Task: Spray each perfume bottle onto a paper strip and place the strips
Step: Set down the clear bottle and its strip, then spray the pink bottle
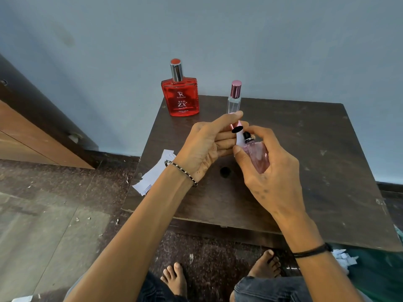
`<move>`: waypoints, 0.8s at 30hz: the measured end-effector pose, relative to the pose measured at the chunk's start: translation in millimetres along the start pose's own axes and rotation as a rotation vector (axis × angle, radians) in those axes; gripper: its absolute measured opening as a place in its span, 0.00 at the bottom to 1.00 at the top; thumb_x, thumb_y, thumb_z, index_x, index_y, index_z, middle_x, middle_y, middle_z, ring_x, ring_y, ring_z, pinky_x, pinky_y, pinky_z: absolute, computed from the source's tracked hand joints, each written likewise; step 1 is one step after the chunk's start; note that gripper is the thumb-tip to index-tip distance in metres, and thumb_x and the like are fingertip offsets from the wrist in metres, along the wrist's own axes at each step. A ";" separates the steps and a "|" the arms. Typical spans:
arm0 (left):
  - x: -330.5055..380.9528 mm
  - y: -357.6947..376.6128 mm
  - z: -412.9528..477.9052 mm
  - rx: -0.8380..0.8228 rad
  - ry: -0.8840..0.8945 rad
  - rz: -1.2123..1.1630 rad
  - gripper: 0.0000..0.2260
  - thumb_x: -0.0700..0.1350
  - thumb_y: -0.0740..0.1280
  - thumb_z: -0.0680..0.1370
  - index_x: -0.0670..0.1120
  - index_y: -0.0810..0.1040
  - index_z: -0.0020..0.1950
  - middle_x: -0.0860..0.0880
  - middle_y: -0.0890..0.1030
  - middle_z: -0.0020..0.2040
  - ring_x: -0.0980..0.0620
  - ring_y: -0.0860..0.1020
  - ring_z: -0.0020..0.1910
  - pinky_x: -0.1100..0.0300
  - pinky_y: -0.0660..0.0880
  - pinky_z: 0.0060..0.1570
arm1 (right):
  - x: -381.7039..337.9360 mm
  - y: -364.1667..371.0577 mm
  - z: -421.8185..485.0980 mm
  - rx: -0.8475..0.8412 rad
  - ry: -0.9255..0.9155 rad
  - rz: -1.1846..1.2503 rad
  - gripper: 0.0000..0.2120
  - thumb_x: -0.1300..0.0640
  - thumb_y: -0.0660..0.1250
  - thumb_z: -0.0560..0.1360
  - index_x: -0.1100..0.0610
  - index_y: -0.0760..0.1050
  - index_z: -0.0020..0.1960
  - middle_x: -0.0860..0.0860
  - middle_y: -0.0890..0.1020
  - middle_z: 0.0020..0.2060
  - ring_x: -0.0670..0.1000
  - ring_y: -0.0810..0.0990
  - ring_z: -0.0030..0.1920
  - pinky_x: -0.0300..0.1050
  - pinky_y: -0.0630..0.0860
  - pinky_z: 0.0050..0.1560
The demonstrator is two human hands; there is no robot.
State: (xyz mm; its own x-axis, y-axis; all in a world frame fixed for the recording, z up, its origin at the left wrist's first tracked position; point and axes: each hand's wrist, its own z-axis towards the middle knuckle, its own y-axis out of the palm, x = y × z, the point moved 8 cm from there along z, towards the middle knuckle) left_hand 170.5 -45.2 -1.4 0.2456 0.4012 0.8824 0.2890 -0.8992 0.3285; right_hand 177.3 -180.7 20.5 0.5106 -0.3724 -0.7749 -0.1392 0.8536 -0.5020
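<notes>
My right hand (269, 171) grips a pink glass perfume bottle (257, 155) above the middle of the dark wooden table (316, 171), its black nozzle uncovered. My left hand (207, 147) holds the bottle's pink cap (235, 126) and a white paper strip (239, 138) right beside the nozzle. A red flat perfume bottle (180, 94) with a silver cap stands at the table's far left corner. To its right stands a slim clear bottle (234, 99) with a pink cap, just behind my left fingers.
A loose pile of white paper strips (152, 175) lies on the table's left edge, partly under my left wrist. A dark round knot (225, 172) marks the tabletop. A blue wall is behind; a wooden cabinet (32, 138) stands left. My bare feet (174, 280) rest below.
</notes>
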 end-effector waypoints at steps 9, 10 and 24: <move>-1.8 -6.4 4.7 0.027 0.027 -0.014 0.11 0.48 0.68 0.80 0.42 0.84 0.54 0.40 0.86 0.53 0.44 0.86 0.51 0.53 0.82 0.53 | 20.9 -15.9 -4.8 0.082 0.298 0.243 0.31 0.44 0.78 0.67 0.45 0.66 0.64 0.40 0.81 0.48 0.35 0.82 0.50 0.34 0.80 0.50; -1.5 -6.4 4.9 0.022 0.030 -0.018 0.11 0.48 0.67 0.80 0.42 0.84 0.55 0.40 0.86 0.54 0.44 0.86 0.53 0.51 0.81 0.56 | 24.0 -18.6 -5.7 0.103 0.327 0.299 0.31 0.46 0.79 0.66 0.46 0.66 0.63 0.42 0.82 0.49 0.39 0.83 0.50 0.42 0.82 0.52; -1.9 -8.2 8.7 0.041 0.027 0.009 0.12 0.49 0.67 0.80 0.43 0.84 0.57 0.43 0.87 0.54 0.46 0.85 0.55 0.52 0.80 0.59 | 21.2 -29.4 -2.5 0.139 0.390 0.661 0.10 0.52 0.72 0.70 0.52 0.84 0.50 0.52 0.85 0.40 0.51 0.82 0.32 0.38 0.73 0.22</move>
State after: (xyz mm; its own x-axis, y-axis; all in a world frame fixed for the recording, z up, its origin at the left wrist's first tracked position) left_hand 175.7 -37.1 -8.7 0.2230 0.3880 0.8942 0.3246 -0.8946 0.3072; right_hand 190.1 -214.6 17.9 0.0200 0.1503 -0.9884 -0.1899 0.9712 0.1438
